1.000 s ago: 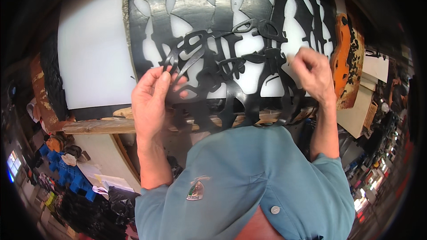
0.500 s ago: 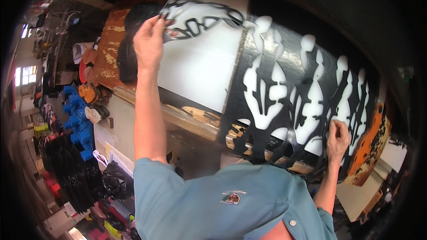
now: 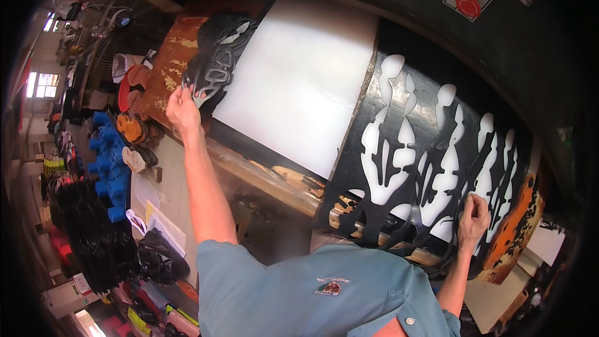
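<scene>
On the left of the bench, my left hand pinches the edge of a black cut-out sheet, a lattice with open shapes that lies on a dark heap. To its right lies a smooth white board. A second black cut-out sheet is spread farther right, with long leaf-like openings showing white through them. Its near strips hang over the bench's front edge. My right hand is closed at this sheet's right part, thumb and fingers pinched on a black strip; the exact grip is partly hidden.
A red push button sits on the dark machine front beyond the bench. Orange, worn board shows at the right end, rusty brown board at the left. Blue plastic parts and tape rolls stand to the left.
My left hand has swung left and nearer with the black lattice sheet, which now lies on the heap instead of stretching over the white board. My right hand keeps its place on the other sheet.
</scene>
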